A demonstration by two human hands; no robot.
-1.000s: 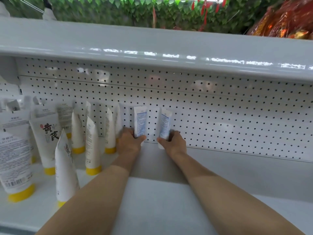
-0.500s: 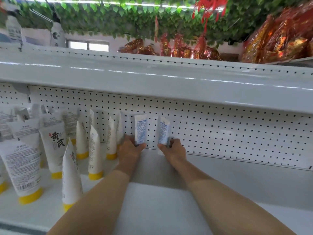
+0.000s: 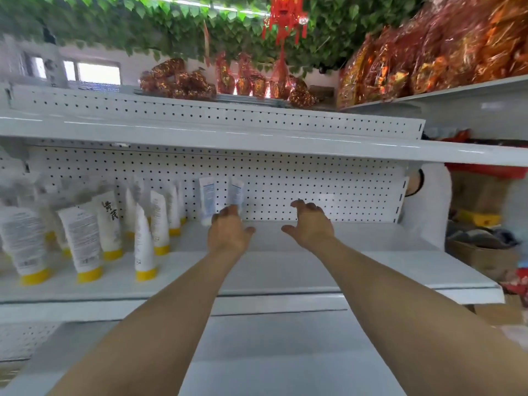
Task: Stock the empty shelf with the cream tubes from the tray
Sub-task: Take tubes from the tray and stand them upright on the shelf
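Note:
Two small white cream tubes with blue print stand against the pegboard at the back of the white shelf [image 3: 357,270]: the left tube [image 3: 206,200] and the right tube [image 3: 237,193]. My left hand [image 3: 228,231] is just in front of them, fingers spread, hiding their bases; it grips nothing. My right hand [image 3: 310,222] hovers open to the right of the tubes, apart from them. No tray is in view.
Several larger white tubes with yellow caps [image 3: 145,244] fill the shelf's left part. A white shelf [image 3: 257,141] overhangs above. Red and gold wrapped packs [image 3: 428,61] sit higher up. Cardboard boxes [image 3: 483,258] lie on the floor at the right.
Both hands have let go of the two small tubes and drawn back; my right hand moved to the right. The camera has pulled back and tilted up.

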